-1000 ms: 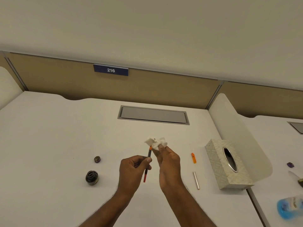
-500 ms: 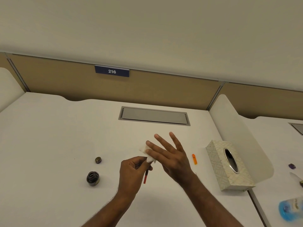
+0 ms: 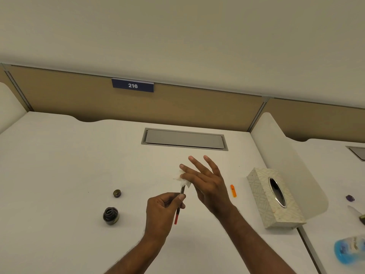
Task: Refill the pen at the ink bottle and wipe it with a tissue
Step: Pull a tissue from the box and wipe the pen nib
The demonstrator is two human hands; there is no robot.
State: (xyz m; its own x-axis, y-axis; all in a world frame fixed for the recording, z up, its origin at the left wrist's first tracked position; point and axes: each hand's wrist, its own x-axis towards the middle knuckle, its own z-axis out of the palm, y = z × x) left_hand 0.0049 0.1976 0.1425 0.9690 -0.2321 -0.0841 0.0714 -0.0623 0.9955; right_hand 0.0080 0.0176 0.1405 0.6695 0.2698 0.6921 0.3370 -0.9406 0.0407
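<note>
My left hand [image 3: 164,211] grips a thin dark pen part with a red lower end [image 3: 177,216], held tilted above the white desk. Its upper tip is buried in a crumpled white tissue [image 3: 182,180]. My right hand [image 3: 206,182] pinches that tissue between thumb and forefinger, with the other fingers spread wide. The open ink bottle [image 3: 111,215] stands on the desk to the left of my left hand, and its small cap [image 3: 117,193] lies just behind it.
An orange pen piece [image 3: 233,190] lies right of my right hand. A patterned tissue box [image 3: 262,196] sits further right against a white divider [image 3: 276,143]. A grey cable hatch [image 3: 184,139] is at the back. A blue bottle [image 3: 349,251] lies on the neighbouring desk.
My right hand went from a closed bunch around the tissue to spread fingers, keeping the tissue pinched at the pen tip. The left hand has barely moved.
</note>
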